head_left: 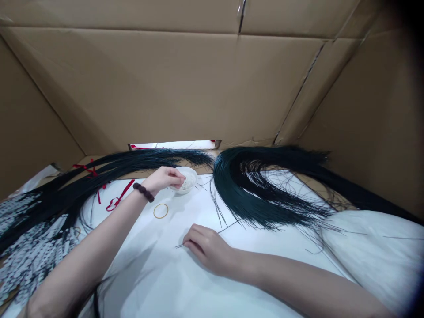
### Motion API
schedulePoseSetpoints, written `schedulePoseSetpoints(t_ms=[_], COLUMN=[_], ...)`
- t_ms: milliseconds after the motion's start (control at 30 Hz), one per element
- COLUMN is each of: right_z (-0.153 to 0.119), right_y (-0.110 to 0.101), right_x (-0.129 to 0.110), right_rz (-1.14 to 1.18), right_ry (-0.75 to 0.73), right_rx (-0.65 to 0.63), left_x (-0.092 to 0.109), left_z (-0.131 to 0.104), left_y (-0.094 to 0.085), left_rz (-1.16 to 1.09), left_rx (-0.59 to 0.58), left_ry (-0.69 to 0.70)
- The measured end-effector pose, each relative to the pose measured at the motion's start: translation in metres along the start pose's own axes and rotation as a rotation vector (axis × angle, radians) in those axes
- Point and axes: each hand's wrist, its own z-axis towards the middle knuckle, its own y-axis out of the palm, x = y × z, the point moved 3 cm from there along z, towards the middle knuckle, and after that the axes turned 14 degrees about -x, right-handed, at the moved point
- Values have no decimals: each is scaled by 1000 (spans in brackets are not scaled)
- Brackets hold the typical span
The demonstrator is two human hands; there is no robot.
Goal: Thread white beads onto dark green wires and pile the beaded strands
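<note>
The right hand (207, 249) is pinching a thin, dark, wiry strand (179, 246) over the white tabletop (165, 282), probably light, springy and best gripped near its end; the left hand (168, 177) is closing its fingertips at a small, round white bowl (194, 180), anything held being indiscernible.

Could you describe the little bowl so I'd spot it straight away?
From the cardboard wall, look down to the white surface. Near the far edge, just left of the curved dark bundle of strands, the bowl sits partly behind the left hand. It is round and white with pale contents, unlike the hollow yellow ring nearby.
</note>
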Motion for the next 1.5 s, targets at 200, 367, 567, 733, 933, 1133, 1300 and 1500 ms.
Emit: schedulePoseSetpoints(t_ms=[200, 367, 567, 733, 933, 1133, 1300, 1500], right_z=[-1, -1, 0, 0, 0, 0, 0, 0], right_y=[5, 10, 14, 13, 11, 11, 10, 12], right_x=[-15, -15, -12, -13, -12, -11, -10, -9], right_rz=[-231, -370, -413, -394, -358, -363, -354, -348], right_ry=[-142, -237, -269, -273, -261, -259, -264, -267], right_rx=[-59, -56, -52, -61, -80, -70, -63, -65], left_x=[-4, -14, -12, -8, -3, -16, -11, -7], left_z=[-35, -43, -49, -43, -3, 35, 42, 38], left_y=[64, 102, 106, 91, 30, 10, 19, 14], left_rz=[347, 607, 738, 737, 769, 830, 860, 825], left_rx=[11, -56, -105, -7, 141, -32, -118, -90], left_ry=[10, 68, 128, 138, 12, -239, -304, -276])
